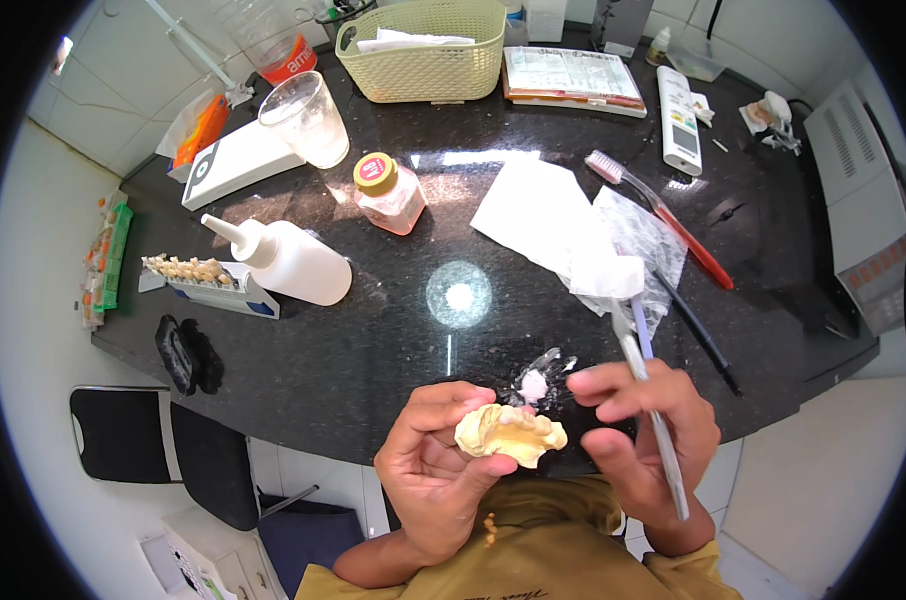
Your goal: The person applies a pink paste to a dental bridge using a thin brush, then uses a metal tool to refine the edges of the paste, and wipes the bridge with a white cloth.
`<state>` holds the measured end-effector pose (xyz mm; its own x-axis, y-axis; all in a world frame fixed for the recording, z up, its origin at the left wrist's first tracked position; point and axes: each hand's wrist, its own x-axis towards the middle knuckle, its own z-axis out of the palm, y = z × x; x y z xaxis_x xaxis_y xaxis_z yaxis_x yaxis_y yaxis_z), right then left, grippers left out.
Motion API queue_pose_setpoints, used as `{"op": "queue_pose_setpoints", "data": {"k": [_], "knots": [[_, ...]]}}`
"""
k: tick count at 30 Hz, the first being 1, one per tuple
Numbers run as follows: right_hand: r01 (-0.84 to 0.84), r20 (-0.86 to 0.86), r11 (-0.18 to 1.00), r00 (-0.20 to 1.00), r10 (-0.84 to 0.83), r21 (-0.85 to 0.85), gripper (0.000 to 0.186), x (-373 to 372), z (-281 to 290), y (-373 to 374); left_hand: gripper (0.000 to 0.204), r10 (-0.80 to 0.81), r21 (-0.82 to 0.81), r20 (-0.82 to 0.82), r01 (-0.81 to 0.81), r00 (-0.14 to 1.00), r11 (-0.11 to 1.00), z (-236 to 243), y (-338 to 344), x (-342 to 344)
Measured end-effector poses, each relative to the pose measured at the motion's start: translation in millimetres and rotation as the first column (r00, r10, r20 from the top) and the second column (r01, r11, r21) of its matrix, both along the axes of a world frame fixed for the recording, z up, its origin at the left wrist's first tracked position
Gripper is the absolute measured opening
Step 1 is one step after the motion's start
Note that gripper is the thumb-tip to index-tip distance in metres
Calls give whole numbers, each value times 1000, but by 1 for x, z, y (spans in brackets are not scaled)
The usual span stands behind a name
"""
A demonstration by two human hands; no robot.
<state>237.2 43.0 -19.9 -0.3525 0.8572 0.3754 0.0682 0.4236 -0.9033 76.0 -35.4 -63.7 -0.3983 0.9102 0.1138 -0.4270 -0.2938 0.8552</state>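
Between the thumb and fingers of my left hand (425, 470) sits a yellow plaster dental cast (543, 437), its arch of teeth facing up, over the near edge of the counter. Beside it on the right, my right hand (695, 415) holds a long silvery-grey hand tool (663, 450), slanting across the fingers. The tool's far end is blurred, so its tip shape is unclear. Thumb and forefinger of that hand are spread apart near the cast without touching it. Just beyond the cast, a small heap of white powder (533, 386) lies on the counter.
The dark counter (373, 350) bears a white squeeze bottle (298, 262), a yellow-lidded jar (390, 195), a clear cup (308, 120) and tooth samples (198, 270) at left. White tissue (543, 215), a red-handled toothbrush (693, 245) and a dark stick (701, 335) lie at right. A basket (423, 75) stands behind.
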Motion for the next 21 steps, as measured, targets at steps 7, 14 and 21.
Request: {"op": "queue_pose_setpoints", "data": {"k": [7,14,21], "knots": [[-128,-163,934,984,77,-333,23,-10,-12,-1,44,-52,-48,-73,49,996,998,11,3,-2],[-121,-199,929,979,52,-351,21,-9,-21,-6,42,-70,-111,-161,52,985,992,17,5,-1],[-86,-163,935,986,31,-344,19,-10,-18,-6,43,-59,-117,-206,35,977,992,17,6,1]]}}
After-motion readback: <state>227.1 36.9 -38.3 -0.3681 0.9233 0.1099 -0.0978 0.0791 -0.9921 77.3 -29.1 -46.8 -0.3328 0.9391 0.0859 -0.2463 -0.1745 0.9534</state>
